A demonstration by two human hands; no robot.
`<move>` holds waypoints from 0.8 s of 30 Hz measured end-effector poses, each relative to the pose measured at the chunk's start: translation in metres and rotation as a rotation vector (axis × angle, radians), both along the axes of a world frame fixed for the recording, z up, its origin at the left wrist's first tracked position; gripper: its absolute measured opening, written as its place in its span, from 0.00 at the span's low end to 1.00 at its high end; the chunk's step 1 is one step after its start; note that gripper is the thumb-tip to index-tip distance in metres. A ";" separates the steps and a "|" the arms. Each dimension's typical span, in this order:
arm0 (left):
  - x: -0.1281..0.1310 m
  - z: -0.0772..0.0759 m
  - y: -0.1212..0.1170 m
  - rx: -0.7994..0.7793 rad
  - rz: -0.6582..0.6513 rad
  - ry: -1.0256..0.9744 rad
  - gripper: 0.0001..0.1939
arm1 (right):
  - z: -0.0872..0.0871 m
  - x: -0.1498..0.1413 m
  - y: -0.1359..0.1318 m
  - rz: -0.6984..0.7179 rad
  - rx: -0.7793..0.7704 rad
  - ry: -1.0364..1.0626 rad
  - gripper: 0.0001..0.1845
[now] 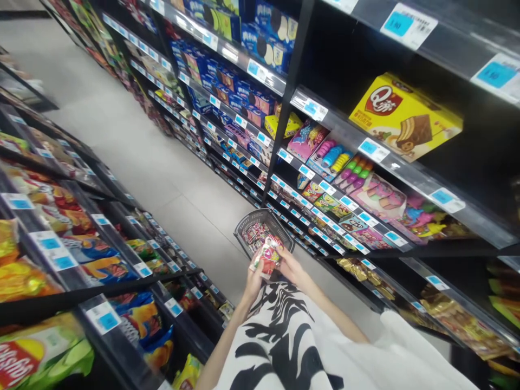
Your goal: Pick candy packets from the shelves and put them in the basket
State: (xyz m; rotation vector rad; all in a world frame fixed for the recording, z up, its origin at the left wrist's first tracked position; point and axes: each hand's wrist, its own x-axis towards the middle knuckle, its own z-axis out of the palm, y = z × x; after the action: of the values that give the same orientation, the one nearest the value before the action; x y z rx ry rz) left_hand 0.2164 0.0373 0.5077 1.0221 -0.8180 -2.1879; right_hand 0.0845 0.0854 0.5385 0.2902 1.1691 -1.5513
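Between my two hands is a small red and white snack packet (268, 260), held in front of my body. My left hand (254, 272) grips its left edge, and my right hand (286, 259) has its fingers on the right edge. Just beyond the packet, a dark grey shopping basket (289, 238) stands low by the right-hand shelves. Many small packets (255, 232) lie inside it. The print on the held packet is too small to read.
Shelves of blue biscuit boxes (239, 95) and toy-like sweets (331, 154) run along the right. A yellow wafer box (406, 116) sits on an upper shelf there. Bagged chips (138, 319) fill the left shelves. Grey tiled floor (162, 179) lies between both rows.
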 end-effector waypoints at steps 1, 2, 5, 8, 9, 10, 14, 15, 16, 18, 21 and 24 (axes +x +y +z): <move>-0.002 -0.002 -0.003 0.126 0.055 0.058 0.34 | -0.003 -0.003 0.003 -0.006 0.029 0.012 0.30; -0.004 -0.004 -0.005 0.224 0.093 0.099 0.32 | -0.005 -0.006 0.005 -0.021 0.059 0.030 0.28; -0.014 -0.011 -0.007 0.445 0.107 0.122 0.22 | -0.012 -0.014 0.014 -0.074 0.121 0.088 0.24; -0.030 -0.016 -0.003 0.576 0.065 0.112 0.18 | -0.019 -0.023 0.027 -0.101 0.155 0.113 0.22; -0.037 -0.017 0.000 0.602 0.053 0.108 0.18 | -0.022 -0.027 0.032 -0.110 0.169 0.115 0.22; -0.045 -0.018 0.002 0.620 0.045 0.103 0.17 | -0.025 -0.031 0.037 -0.119 0.183 0.118 0.23; -0.077 -0.019 0.011 0.643 0.006 0.085 0.16 | -0.035 -0.052 0.057 -0.139 0.209 0.140 0.25; -0.083 -0.019 0.011 0.640 -0.014 0.078 0.17 | -0.035 -0.059 0.061 -0.132 0.205 0.147 0.25; -0.089 -0.019 0.011 0.633 -0.039 0.064 0.17 | -0.035 -0.066 0.064 -0.119 0.199 0.151 0.25; -0.099 -0.017 0.007 0.567 -0.126 0.004 0.20 | -0.030 -0.083 0.067 -0.064 0.171 0.149 0.26; -0.110 -0.012 0.000 0.313 -0.294 -0.129 0.24 | -0.020 -0.105 0.068 0.106 0.048 0.177 0.26; -0.122 -0.011 -0.004 0.137 -0.391 -0.214 0.25 | -0.019 -0.120 0.067 0.317 -0.056 0.169 0.27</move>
State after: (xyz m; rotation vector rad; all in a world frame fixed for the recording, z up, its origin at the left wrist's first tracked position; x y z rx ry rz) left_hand 0.0945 0.0332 0.4967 1.2673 -1.0497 -2.5193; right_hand -0.0352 0.1520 0.5196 -0.0646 1.2337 -1.3445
